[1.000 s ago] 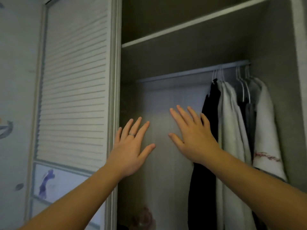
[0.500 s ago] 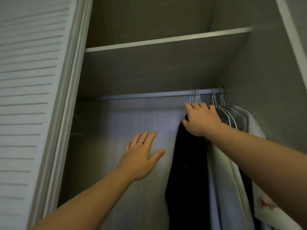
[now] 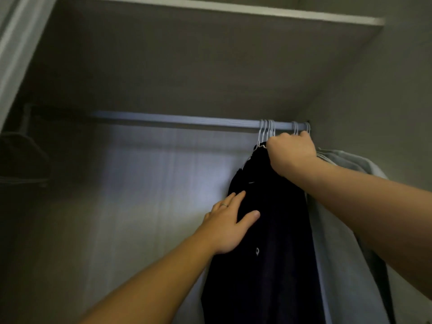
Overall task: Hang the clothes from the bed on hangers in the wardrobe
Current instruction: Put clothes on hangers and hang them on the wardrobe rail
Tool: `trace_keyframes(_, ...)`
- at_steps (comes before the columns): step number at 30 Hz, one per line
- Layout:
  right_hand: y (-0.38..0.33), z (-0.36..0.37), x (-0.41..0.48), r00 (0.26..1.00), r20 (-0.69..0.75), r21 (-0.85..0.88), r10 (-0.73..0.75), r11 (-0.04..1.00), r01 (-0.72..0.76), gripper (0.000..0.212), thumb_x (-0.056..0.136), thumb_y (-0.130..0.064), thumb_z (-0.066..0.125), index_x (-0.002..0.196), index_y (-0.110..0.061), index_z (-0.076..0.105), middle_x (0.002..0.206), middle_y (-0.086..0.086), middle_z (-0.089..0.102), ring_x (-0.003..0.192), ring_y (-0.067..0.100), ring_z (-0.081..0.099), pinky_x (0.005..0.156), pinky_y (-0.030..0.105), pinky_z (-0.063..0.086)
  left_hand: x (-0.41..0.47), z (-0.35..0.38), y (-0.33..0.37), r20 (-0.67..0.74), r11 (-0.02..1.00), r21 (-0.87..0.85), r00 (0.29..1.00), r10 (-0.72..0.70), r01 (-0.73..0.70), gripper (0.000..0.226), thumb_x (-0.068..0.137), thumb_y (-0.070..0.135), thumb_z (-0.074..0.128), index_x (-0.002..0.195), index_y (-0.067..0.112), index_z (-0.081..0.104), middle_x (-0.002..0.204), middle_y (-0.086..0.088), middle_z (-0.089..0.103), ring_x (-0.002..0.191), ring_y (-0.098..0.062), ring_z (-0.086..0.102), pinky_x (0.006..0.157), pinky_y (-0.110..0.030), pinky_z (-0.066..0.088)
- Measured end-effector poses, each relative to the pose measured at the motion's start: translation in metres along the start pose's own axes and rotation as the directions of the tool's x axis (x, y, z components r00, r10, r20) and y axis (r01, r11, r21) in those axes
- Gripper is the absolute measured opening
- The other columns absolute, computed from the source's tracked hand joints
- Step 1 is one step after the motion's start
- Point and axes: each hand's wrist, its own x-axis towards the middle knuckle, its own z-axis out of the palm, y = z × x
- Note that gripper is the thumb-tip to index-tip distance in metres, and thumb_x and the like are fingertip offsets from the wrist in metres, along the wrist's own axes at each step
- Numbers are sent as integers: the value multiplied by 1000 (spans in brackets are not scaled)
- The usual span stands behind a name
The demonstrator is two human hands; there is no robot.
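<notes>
We see right hand [image 3: 292, 153] under the rail [image 3: 175, 119], fingers [image 3: 304, 136] curled round white hangers [image 3: 266, 130], left hand [image 3: 230, 224] flat on black garment [image 3: 268, 265], fingers straight, holding nothing.

Head-worn view, angled upward, close beneath wardrobe rail [image 3: 177, 119]

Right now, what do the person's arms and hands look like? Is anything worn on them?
Both arms are bare, with no sleeves, watch or bracelet in view. The left hand wears a thin silver ring on one finger. The right hand shows no ring or glove.
</notes>
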Motion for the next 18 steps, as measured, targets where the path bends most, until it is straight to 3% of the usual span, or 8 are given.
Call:
trace_keyframes(5, -9, -3, 11, 998, 31, -5, 60, 998, -60, 20, 93, -9, 47, 110, -8, 60, 110, 14, 61, 101, 37, 61, 70, 38, 37, 22, 16, -12, 36, 992, -107, 997, 69, -65, 79, 89, 75, 31, 156, 39, 8, 166, 9, 11, 151, -17, 12, 122, -45, 18)
trace_keyframes(10, -21, -4, 17, 992, 71, 83, 102, 991, -108, 11, 92, -7, 47, 100, -6, 55, 113, 19, 57, 102, 41, 59, 72, 40, 40, 33, 25, -14, 40, 976, -185, 992, 122, -112, 97, 73, 84, 23, 156, 37, 9, 165, 7, 14, 150, -20, 17, 120, -46, 22)
trace_keyframes(14, -24, -15, 20, 987, 63, 163, 150, 974, -158, 9, 91, -8, 49, 98, -5, 54, 110, 20, 57, 98, 41, 59, 71, 39, 40, 39, 24, -14, 31, 960, -233, 986, 165, -153, 82, 89, 72, 33, 157, 36, 5, 166, 4, 12, 150, -23, 17, 120, -46, 22)
trace_keyframes(18, -23, -38, 20, 983, 10, 175, 185, 967, -184, 8, 88, -7, 49, 85, -8, 42, 87, 12, 41, 80, 34, 45, 72, 38, 39, 43, 14, -12, -37, 943, -278, 983, 180, -183, 76, 94, 67, 36, 157, 38, 5, 166, 5, 10, 150, -23, 16, 121, -47, 21)
